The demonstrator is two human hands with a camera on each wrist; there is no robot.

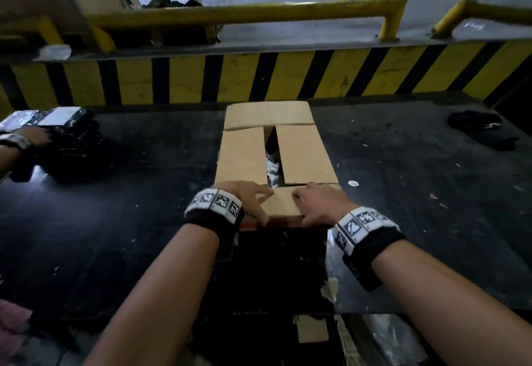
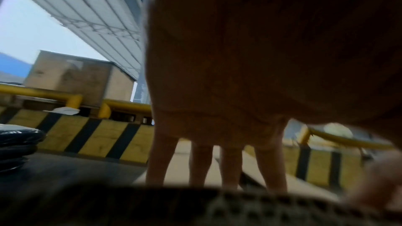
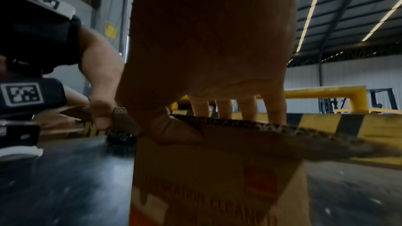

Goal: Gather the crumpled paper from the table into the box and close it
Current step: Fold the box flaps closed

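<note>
A brown cardboard box [image 1: 302,152] stands on the dark table [image 1: 115,207]. Its far flap and both side flaps lie folded in. A narrow gap between the side flaps shows crumpled paper [image 1: 272,167] inside. The near flap [image 1: 280,204] is tilted over the opening. My left hand [image 1: 244,198] grips its left part and my right hand [image 1: 319,204] its right part. In the right wrist view the right hand [image 3: 206,57] has its fingers on top of the corrugated flap edge [image 3: 272,126] and its thumb beneath. The left hand [image 3: 97,78] pinches the flap's corner. The left wrist view shows the fingers [image 2: 230,166] spread on cardboard.
Another person's hand [image 1: 31,138] rests on a stack of black wrapped packs [image 1: 69,141] at the far left. A black cloth item [image 1: 483,129] lies at the far right. A yellow-and-black striped barrier [image 1: 259,77] with yellow rails [image 1: 244,13] runs behind the table.
</note>
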